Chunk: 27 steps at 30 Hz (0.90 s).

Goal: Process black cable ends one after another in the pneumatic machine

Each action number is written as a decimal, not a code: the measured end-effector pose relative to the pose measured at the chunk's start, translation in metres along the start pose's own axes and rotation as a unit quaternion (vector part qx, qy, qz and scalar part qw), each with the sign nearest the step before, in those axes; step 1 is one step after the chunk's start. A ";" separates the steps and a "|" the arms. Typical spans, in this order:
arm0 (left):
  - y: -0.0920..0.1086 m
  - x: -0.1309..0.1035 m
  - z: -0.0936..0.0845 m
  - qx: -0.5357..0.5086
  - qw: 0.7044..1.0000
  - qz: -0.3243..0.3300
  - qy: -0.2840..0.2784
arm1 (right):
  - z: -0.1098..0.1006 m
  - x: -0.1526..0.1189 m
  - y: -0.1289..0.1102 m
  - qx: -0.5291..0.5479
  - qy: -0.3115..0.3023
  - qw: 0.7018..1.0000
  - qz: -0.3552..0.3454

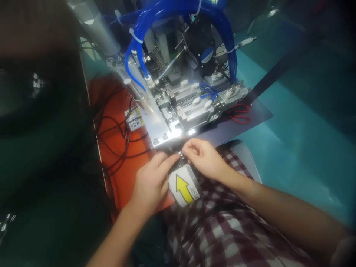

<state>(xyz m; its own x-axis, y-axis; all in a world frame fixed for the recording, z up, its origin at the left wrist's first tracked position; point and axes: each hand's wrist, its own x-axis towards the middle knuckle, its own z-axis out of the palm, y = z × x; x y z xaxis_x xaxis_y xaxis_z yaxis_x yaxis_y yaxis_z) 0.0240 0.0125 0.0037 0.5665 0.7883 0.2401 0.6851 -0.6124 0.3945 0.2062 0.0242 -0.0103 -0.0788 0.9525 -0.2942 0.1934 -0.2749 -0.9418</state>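
A small metal part (181, 155) sits between my fingertips, just beyond a white plate (185, 185) with a yellow arrow. My left hand (152, 178) is closed around the near left side of this spot, its index finger reaching the part and its other fingers beside the plate. From the right, my right hand (201, 156) pinches at the same part with thumb and index finger; what exactly it grips is too small to tell. Right beyond both hands lies the front edge of a metal machine (158, 129) with cylinders and fittings.
Thick blue hoses (226, 27) arch over the machine. Black cables (125, 148) loop across an orange surface (133, 185) at the left, near a warning label (135, 119). A red wire (241, 119) lies at the machine's right. Checkered cloth (222, 226) is below my hands.
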 end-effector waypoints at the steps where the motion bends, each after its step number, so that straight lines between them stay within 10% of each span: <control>1: 0.001 0.000 0.000 0.011 1.000 0.001 -0.001 | 0.000 0.000 -0.001 0.000 0.003 1.000 0.003; 12: 0.003 0.000 0.000 -0.003 0.999 -0.041 -0.002 | -0.009 0.000 -0.005 0.107 -0.071 0.990 0.053; 27: -0.002 -0.006 0.003 -0.031 0.999 -0.018 0.033 | 0.008 -0.006 0.012 0.005 0.038 0.998 -0.046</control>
<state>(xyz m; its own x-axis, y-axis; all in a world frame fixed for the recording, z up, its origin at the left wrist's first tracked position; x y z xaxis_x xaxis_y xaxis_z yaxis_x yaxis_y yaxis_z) 0.0204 0.0093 -0.0008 0.5084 0.8136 0.2821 0.6737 -0.5798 0.4581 0.2015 0.0139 -0.0211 -0.0219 0.9807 -0.1943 0.1788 -0.1874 -0.9659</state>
